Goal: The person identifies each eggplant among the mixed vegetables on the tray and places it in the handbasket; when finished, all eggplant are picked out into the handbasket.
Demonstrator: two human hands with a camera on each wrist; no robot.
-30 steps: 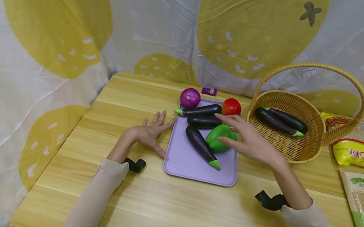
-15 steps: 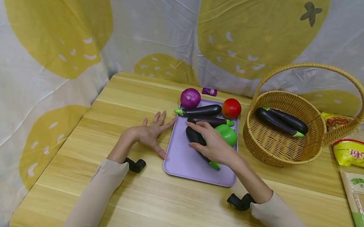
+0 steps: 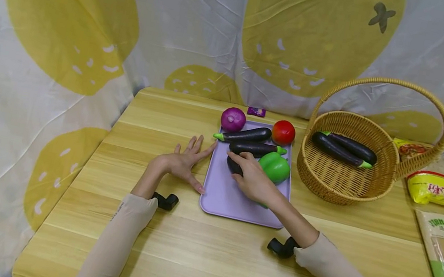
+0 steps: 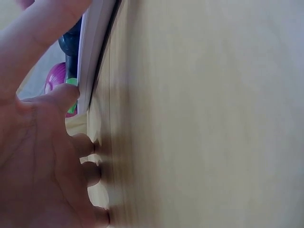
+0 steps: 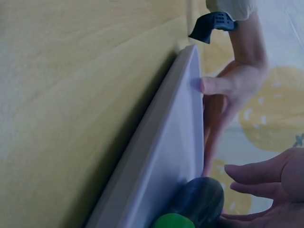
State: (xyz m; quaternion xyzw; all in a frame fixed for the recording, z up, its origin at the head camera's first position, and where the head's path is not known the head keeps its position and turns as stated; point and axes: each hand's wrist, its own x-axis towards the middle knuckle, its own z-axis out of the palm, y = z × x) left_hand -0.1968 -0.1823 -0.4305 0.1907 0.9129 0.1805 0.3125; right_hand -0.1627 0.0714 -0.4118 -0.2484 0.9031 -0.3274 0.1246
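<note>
My left hand (image 3: 182, 163) lies spread at the left side of the lilac tray (image 3: 217, 204), thumb and index fingertips at its rim. In the left wrist view, the other fingertips rest on the wooden table. Over the nearest eggplant (image 3: 232, 165) on the tray is my right hand (image 3: 255, 179), which covers most of it. The right wrist view shows extended fingers (image 5: 256, 190) just above that eggplant (image 5: 202, 202), not wrapped round it. A green bell pepper (image 3: 276, 169) lies right beside the hand. Two more eggplants lie behind, a far one (image 3: 249, 134) and a middle one (image 3: 253, 149).
A purple onion (image 3: 233, 119) and a red tomato-like fruit (image 3: 283, 132) sit at the tray's back corners. To the right stands a wicker basket (image 3: 328, 192) with two eggplants and a tall handle. Food packets (image 3: 440, 189) lie farther right, and a small purple wrapper (image 3: 256, 111) lies behind the tray.
My right hand has moved left and down from over the bell pepper to the nearest eggplant, and shifted slightly further over it in the last half second. The left hand has stayed still.
</note>
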